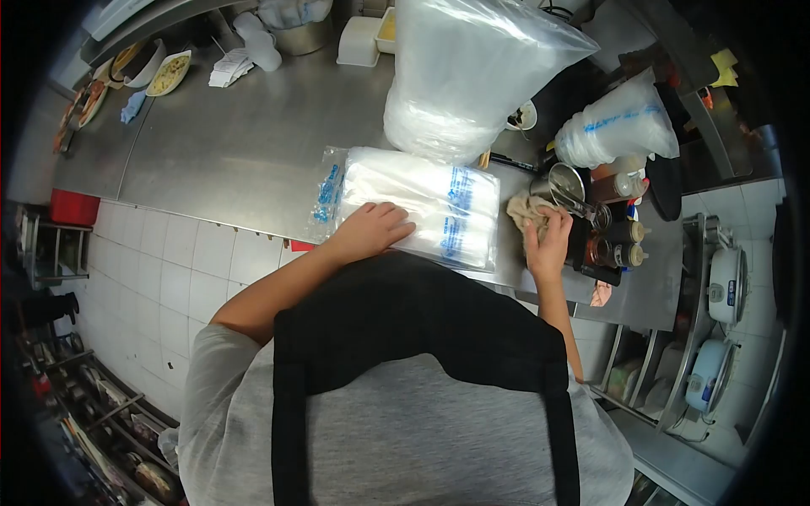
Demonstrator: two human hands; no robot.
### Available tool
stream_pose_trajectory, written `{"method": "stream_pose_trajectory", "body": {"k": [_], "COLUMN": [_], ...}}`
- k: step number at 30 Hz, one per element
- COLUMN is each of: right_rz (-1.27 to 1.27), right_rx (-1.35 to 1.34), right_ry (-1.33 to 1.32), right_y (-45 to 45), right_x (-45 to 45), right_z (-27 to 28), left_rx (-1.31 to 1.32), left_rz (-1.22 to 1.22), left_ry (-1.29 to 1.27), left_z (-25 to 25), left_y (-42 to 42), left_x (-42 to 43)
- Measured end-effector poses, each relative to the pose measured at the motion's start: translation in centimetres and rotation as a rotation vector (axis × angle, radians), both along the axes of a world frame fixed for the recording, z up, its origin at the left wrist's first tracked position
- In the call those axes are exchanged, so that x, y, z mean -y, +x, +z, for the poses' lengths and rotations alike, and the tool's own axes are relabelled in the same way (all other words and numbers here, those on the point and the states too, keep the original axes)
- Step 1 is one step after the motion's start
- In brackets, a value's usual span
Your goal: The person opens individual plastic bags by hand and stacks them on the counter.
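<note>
My left hand (pixel 375 229) lies on a flat pack of clear plastic bags (pixel 422 198) with blue print, its fingers spread over the left part of the pack. The pack rests at the front edge of the steel counter (pixel 245 143). To its right, my right hand (pixel 548 240) has its fingers closed on a crumpled beige cloth (pixel 525 212), beside a metal container (pixel 564 181). Behind the pack stands a large clear bag (pixel 464 76) with whitish contents that cannot be made out.
Sauce bottles (pixel 629 243) stand in a dark tray at the right. Behind them is another plastic-wrapped bundle (pixel 616 122). An oval dish of food (pixel 169 73), a blue cloth (pixel 132 107) and papers (pixel 230 67) are at the back left.
</note>
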State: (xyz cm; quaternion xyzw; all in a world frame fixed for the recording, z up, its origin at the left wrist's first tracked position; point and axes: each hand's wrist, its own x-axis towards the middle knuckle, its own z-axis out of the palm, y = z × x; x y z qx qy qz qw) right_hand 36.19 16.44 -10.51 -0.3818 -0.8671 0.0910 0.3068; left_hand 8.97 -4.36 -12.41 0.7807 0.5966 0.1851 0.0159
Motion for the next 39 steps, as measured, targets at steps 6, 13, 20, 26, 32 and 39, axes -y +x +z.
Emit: {"method": "stream_pose_trajectory", "body": {"k": [6,13,20,26,32,39], "right_rz": [0.306,0.64,0.589,0.521,0.394,0.437], "right_rx": [0.014,0.033,0.12,0.02,-0.437,-0.895], "right_ry": [0.116,-0.045,0.083,-0.052,-0.698,-1.241], "right_y": [-1.0,-8.4,-10.7,-10.5,-9.4,-9.4], "right_x": [4.9,9.1,9.6,7.3,5.0,2.0], "right_z": [3.1,1.1,0.6,-1.8,4.7,12.6], "left_rx": [0.167,0.073,0.207,0.258,0.354,0.508], "left_rz": [0.109,0.148,0.232,0.175,0.047,-0.045], "left_ry": [-0.09,0.004,-0.205,-0.163,-0.178,-0.092], "left_z": [0.2,6.1,6.9,5.5,4.4,2.9], "left_y": [-0.7,-2.4,-4.0,-4.0,-4.3,-2.2], "left_x": [-2.1,-5.0,-6.2,-6.5,-2.8,0.0]}}
